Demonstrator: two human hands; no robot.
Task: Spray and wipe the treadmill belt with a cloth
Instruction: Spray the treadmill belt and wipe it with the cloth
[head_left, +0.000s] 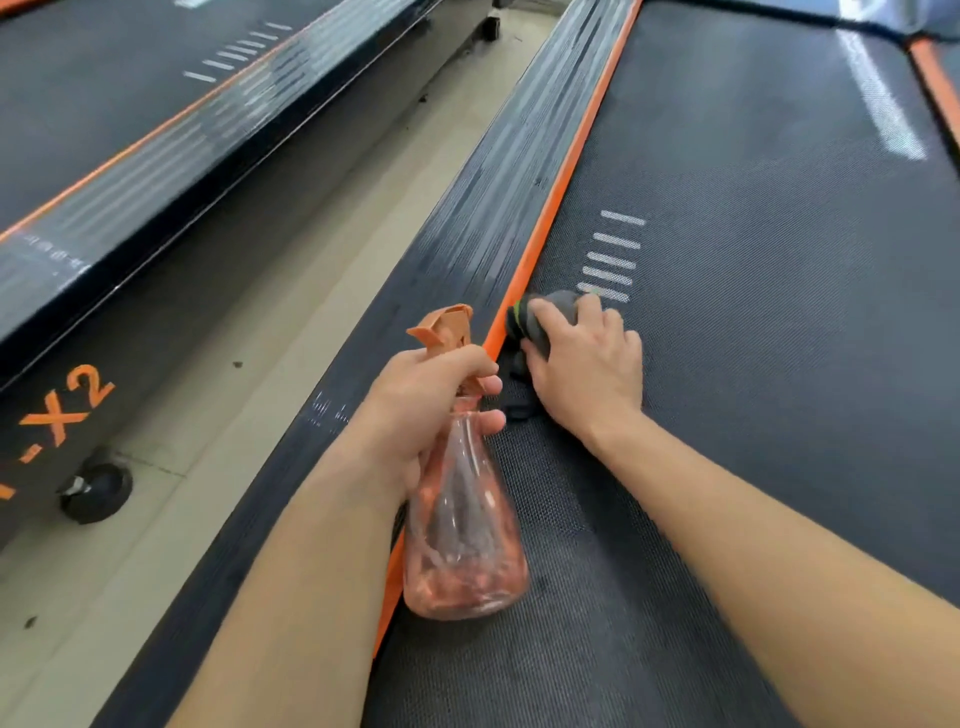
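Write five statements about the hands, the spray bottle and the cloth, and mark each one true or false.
1. The left hand grips the spray bottle by its neck. True.
2. The right hand is raised and holds nothing. False: it holds the cloth down on the belt.
3. The cloth lies next to the orange strip along the belt's left edge. True.
4. The spray bottle stands on the floor. False: the left hand holds it up over the belt's edge.
5. The cloth is white. False: it is dark grey with a bit of green.
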